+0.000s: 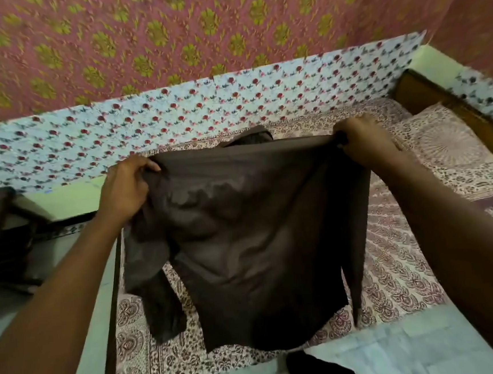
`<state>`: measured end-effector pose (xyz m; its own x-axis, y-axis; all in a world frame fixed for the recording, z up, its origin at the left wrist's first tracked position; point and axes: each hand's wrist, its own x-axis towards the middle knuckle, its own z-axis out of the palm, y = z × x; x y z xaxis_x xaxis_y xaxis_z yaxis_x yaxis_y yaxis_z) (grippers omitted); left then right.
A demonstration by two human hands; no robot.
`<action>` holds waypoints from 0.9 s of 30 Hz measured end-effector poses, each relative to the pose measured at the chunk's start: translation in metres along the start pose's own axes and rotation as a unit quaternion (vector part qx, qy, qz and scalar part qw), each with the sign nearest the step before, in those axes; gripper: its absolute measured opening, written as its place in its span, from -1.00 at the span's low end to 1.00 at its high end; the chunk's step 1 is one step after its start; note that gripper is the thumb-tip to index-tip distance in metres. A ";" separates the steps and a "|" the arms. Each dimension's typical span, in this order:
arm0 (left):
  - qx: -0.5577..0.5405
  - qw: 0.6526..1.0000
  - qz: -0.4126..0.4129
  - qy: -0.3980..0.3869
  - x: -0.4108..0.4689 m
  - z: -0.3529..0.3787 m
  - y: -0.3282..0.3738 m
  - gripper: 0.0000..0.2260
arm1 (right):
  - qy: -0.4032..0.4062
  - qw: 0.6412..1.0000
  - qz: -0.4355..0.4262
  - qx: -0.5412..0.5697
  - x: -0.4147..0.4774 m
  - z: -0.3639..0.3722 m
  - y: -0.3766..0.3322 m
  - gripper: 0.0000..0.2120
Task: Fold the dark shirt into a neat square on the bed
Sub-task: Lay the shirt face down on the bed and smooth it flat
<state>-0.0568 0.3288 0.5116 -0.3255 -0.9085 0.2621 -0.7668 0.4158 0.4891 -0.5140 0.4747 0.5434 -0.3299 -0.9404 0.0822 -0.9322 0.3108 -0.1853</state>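
The dark brown shirt point(243, 232) hangs in the air in front of me, stretched out by its shoulders, back side toward me. My left hand point(126, 191) grips the left shoulder and my right hand point(363, 140) grips the right shoulder. The collar peeks above the top edge. One sleeve dangles at the lower left, the other hangs narrow at the right. The hem hovers just above the bed point(401, 262), which is covered by a white sheet with maroon prints.
A matching printed pillow point(450, 151) lies at the bed's right end by a wooden headboard point(440, 101). A dark chair point(2, 238) stands on the floor at left. Patterned cloths cover the wall behind. Pale floor tiles point(402, 352) show below.
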 end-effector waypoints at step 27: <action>0.151 0.956 -0.123 -0.221 0.103 0.351 -0.143 -0.25 | -0.253 0.966 0.058 0.018 0.248 0.375 0.036 -0.58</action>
<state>-0.1755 0.1612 0.1765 -0.2654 -0.9341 -0.2389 -0.9531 0.2167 0.2114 -0.5737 0.2009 0.1903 -0.3078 -0.8495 -0.4285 -0.8847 0.4212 -0.1995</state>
